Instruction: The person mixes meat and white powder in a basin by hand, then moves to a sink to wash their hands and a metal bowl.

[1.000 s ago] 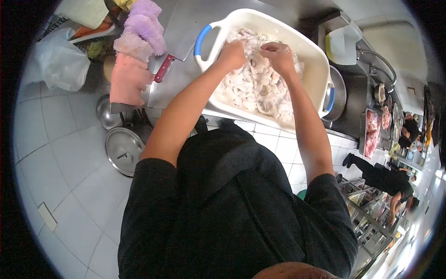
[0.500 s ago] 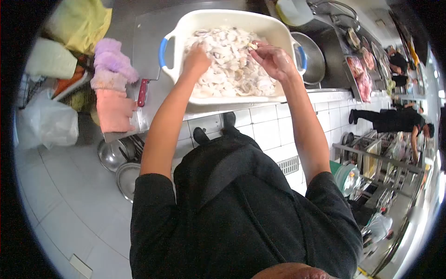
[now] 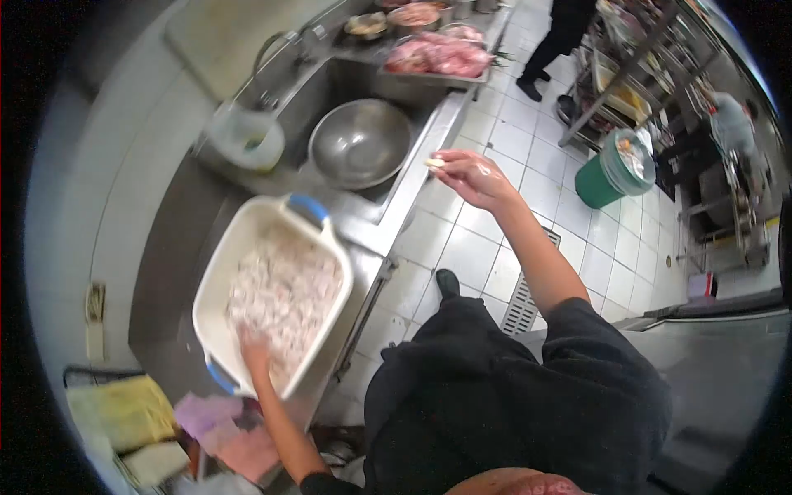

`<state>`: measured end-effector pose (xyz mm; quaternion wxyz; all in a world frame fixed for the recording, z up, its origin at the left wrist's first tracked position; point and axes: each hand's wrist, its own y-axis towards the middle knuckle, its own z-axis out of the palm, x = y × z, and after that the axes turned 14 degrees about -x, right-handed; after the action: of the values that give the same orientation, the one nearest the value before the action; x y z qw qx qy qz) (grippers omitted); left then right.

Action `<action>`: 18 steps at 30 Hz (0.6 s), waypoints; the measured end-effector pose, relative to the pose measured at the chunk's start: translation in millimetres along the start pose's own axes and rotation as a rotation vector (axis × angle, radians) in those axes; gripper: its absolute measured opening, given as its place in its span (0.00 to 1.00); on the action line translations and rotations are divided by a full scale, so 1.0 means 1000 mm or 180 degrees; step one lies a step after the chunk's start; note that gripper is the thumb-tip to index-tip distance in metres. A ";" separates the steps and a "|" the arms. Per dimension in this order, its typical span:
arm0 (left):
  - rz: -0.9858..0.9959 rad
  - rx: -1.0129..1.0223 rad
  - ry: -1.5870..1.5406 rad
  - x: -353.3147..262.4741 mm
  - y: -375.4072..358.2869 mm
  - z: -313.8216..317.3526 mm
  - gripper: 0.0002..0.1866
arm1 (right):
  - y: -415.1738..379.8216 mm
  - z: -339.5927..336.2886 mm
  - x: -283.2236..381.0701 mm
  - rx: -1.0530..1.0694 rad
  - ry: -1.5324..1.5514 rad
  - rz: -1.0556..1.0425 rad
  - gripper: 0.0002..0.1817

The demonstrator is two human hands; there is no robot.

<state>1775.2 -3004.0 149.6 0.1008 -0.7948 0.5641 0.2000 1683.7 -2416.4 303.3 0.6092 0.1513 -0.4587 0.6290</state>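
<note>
A white plastic tub (image 3: 216,285) with blue handles stands on the steel counter, holding a heap of pale, wet cut pieces (image 3: 285,289) that look like squid. My left hand (image 3: 254,342) reaches into the tub at the heap's near-left side; motion blurs its fingers. Off to the right, above the tiled floor, my right hand (image 3: 477,176) is raised with thumb and fingers pinched. Between its fingertips is a small pale-yellow piece (image 3: 435,162).
A steel bowl (image 3: 361,143) sits in the sink beyond the tub, near a tray of pink meat (image 3: 439,58). On the floor to the right stands a green bin (image 3: 596,183) with a liner. Cloths (image 3: 247,450) lie at lower left. A person's legs (image 3: 554,45) show at the back.
My view has swung right, so the tub now appears lower left. My right hand has moved out from over the tub with the small piece; my left hand stays in the tub.
</note>
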 end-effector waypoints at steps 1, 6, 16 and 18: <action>-0.0072 0.0014 0.0002 0.002 0.001 0.005 0.38 | 0.010 -0.035 0.019 -0.0154 0.0095 -0.0098 0.16; -0.0817 0.0654 -0.0240 -0.007 -0.007 0.026 0.39 | 0.053 -0.202 0.075 -0.0849 0.0548 -0.0502 0.16; -0.2393 0.0492 -0.0668 -0.156 0.000 0.023 0.34 | 0.004 -0.400 0.102 -0.1966 0.1488 -0.1076 0.19; -0.2357 0.0553 -0.0715 -0.140 0.001 0.049 0.34 | -0.008 -0.447 0.092 -0.2228 0.1573 -0.0983 0.18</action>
<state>1724.6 -2866.0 166.0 0.2940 -0.9061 0.2396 0.1873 1836.4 -2019.4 137.3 0.8015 -0.1516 -0.4566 0.3551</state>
